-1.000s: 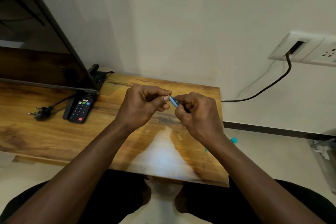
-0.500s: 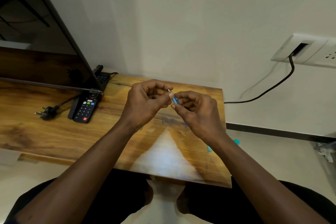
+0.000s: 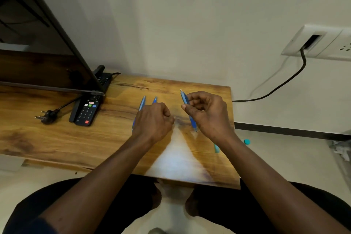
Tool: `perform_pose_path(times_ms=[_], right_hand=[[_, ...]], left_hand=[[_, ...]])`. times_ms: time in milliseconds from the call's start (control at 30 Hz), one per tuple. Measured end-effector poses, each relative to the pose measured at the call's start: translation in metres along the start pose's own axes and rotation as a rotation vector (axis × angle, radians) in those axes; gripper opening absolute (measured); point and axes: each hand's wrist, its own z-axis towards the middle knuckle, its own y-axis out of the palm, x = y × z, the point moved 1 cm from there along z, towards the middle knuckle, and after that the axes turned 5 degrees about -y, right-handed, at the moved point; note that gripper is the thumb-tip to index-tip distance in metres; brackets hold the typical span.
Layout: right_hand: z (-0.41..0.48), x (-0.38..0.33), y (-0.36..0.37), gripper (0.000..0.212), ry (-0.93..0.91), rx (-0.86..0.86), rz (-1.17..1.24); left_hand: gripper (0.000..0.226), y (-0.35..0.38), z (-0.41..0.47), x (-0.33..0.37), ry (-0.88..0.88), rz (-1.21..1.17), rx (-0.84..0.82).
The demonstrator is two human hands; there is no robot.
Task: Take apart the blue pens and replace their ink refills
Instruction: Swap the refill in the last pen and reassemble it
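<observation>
My right hand (image 3: 208, 114) pinches a blue pen (image 3: 185, 100) between thumb and fingers and holds it slanted above the wooden table (image 3: 57, 138), with its pale tip pointing away from me. My left hand (image 3: 152, 121) hovers low over the table with its fingers curled into a loose fist; whether anything small is inside is hidden. Two more blue pens (image 3: 142, 103) (image 3: 155, 99) lie side by side on the table, their near ends covered by that hand.
A black remote (image 3: 86, 112) and a loose plug (image 3: 47, 117) lie to the left, below a dark screen (image 3: 47, 43). A teal piece (image 3: 216, 148) lies near the table's right edge, a teal cap (image 3: 247, 141) on the floor. A cable (image 3: 284, 83) hangs from the wall socket (image 3: 313, 42).
Both hands had been together on one pen. They have now parted: my left hand dropped left toward the table, my right hand keeps the pen. The two lying pens are now uncovered.
</observation>
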Motion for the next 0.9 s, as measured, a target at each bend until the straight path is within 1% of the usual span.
perform_pose_path(times_ms=[167,300,433,533,567,633,700,800,833,900], right_hand=[[0.003,0.002,0.0,0.018,0.017,0.011,0.013],[0.002,0.004,0.0,0.017,0.025,-0.003,0.01],[0.001,0.004,-0.003,0.017,0.031,-0.006,0.019],[0.002,0.005,-0.006,0.016,0.049,-0.002,0.037],[0.002,0.005,-0.006,0.016,0.059,-0.004,0.044],[0.004,0.006,-0.007,0.015,0.082,-0.004,0.059],[0.005,0.007,-0.007,0.015,0.091,0.0,0.068],[0.005,0.006,-0.008,0.015,0.071,0.003,0.025],[0.004,0.006,-0.009,0.015,0.064,0.004,0.009],[0.003,0.006,-0.009,0.016,0.065,-0.001,-0.001]], left_hand=[[0.013,0.014,-0.003,-0.002,0.043,0.148,-0.007],[0.007,0.017,-0.003,0.0,0.062,0.185,0.007],[0.001,0.021,0.001,-0.004,0.089,0.219,-0.015],[0.004,0.027,0.001,-0.008,0.102,0.211,-0.021],[0.005,0.026,0.001,-0.007,0.094,0.158,-0.021],[0.003,0.018,0.003,-0.001,0.043,-0.042,-0.005],[0.006,0.007,0.009,0.006,-0.032,-0.344,0.007],[0.012,-0.014,0.013,0.02,-0.115,-0.856,-0.051],[0.011,-0.02,0.014,0.024,-0.121,-0.974,-0.066],[0.012,-0.03,0.013,0.031,-0.117,-1.12,-0.088]])
